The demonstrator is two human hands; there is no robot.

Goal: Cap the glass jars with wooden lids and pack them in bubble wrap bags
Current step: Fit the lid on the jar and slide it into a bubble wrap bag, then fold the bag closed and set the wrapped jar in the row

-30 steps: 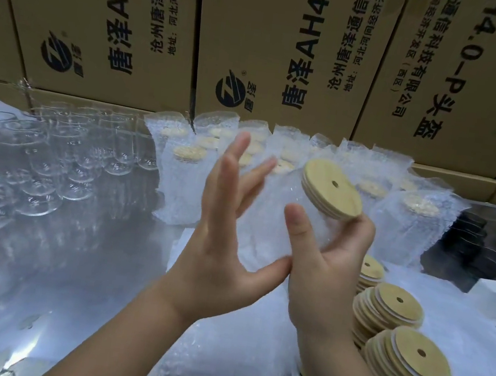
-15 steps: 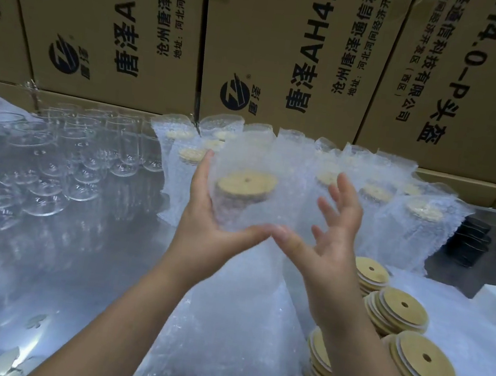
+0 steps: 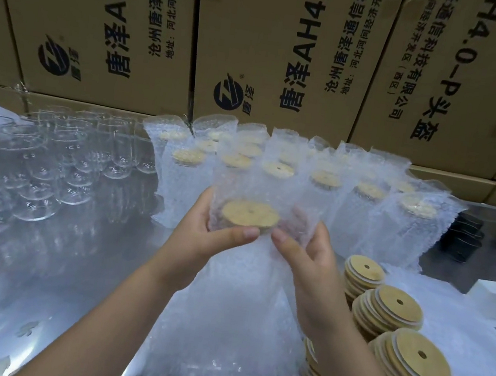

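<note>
A bubble wrap bag [image 3: 250,188] is held up above the table, gripped by the left hand [image 3: 198,241] and the right hand [image 3: 311,268], with fingers curled round its sides. A wooden lid [image 3: 249,215] is seen through the wrap, just above the 2 thumbs. Bagged jars [image 3: 364,203] are lined up behind it. Bare glass jars [image 3: 54,162] are ranged to the left and lid stacks [image 3: 391,307] to the right.

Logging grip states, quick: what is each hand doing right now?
Left hand: closed, holding the bagged jar.
Right hand: closed, holding the same bagged jar from its other side.
</note>
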